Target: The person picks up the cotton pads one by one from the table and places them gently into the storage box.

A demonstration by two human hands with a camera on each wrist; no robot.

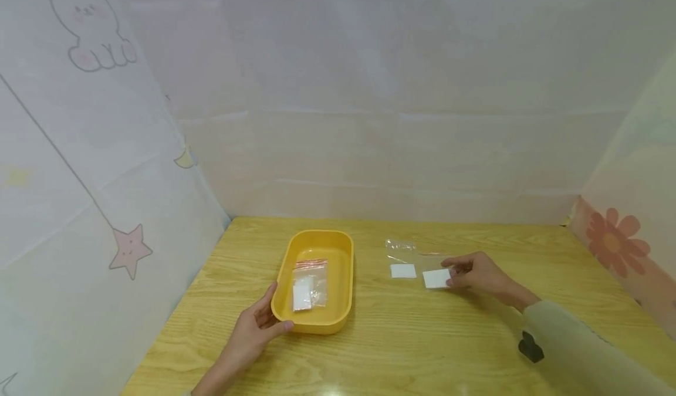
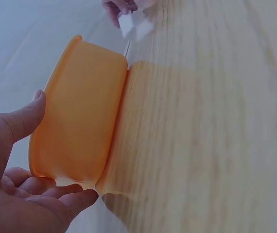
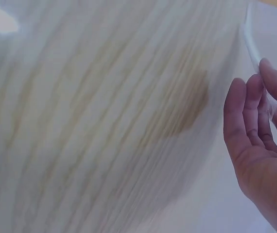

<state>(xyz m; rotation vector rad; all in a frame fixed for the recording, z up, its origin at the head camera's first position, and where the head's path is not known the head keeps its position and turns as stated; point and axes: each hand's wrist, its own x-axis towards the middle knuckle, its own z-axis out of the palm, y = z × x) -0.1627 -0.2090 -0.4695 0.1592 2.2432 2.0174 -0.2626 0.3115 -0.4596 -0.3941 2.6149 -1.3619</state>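
My left hand (image 1: 252,330) holds the near left corner of a yellow plastic tray (image 1: 348,278), its thumb on the near side and its fingers along the left side. In the left wrist view the tray (image 2: 85,111) looks orange. Inside it lies a clear zip bag (image 1: 319,284) with a red-striped top and a white rectangular piece within. My right hand (image 1: 477,274) pinches the right edge of another clear bag with a white rectangle (image 1: 436,278). In the right wrist view the white piece (image 3: 250,41) shows edge-on between thumb and fingers.
A further clear bag with a white rectangle (image 1: 403,271) lies just left of the held one. All stand on a wood-grain table (image 1: 401,349). Pale printed cloth walls (image 1: 391,167) rise behind it and at both sides.
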